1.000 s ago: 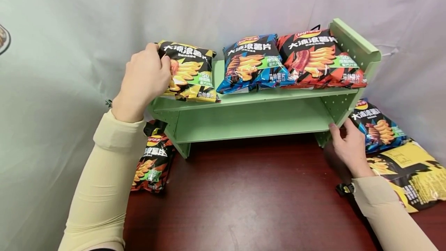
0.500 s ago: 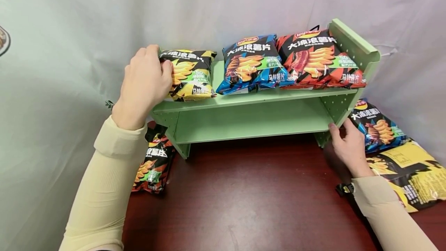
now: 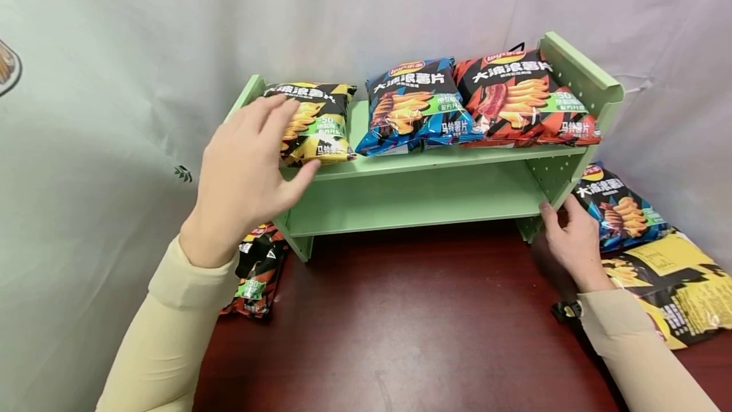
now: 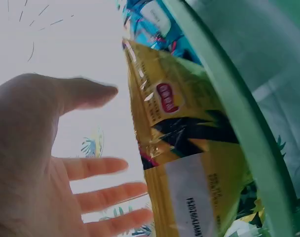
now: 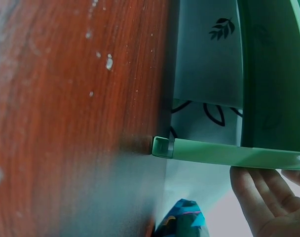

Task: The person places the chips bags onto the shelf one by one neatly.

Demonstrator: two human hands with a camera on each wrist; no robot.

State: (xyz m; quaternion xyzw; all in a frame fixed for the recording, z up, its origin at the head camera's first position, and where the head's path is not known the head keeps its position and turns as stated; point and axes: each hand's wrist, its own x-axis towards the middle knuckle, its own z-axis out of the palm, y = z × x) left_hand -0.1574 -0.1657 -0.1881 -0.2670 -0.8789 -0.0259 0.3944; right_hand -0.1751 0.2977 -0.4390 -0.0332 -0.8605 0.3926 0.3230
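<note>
Head view shows the yellow chip bag (image 3: 321,124) at the left end of the upper shelf of a green rack (image 3: 412,199), with its printed front facing the person. One second ago the top of this bag stood a little higher; now it sits lower, in the same place as half a second ago.

The left hand (image 3: 243,173) has changed most. Half a second ago its thumb and fingers were close together at the bag's left edge. Now the hand has come lower, the thumb is spread wide from the fingers, and the top of the rack's left side panel (image 3: 248,91) has become visible. In the left wrist view the fingers are also spread and nothing is pinched; the fingertips are very near the bag, but I cannot tell whether they touch it.

The right hand (image 3: 577,247) has stayed at the rack's right side panel (image 5: 214,152). Its fingertips touch the panel; whether they pinch it, I cannot tell.

On the same shelf, a blue bag (image 3: 414,107) is beside the yellow one with a gap between, and a red bag (image 3: 515,100) touches the blue one. On the dark red table (image 3: 412,329), another red bag (image 3: 260,278) lies left of the rack, partly hidden by the left arm. To the right lie another blue bag (image 3: 620,215) and another yellow bag (image 3: 683,278).
</note>
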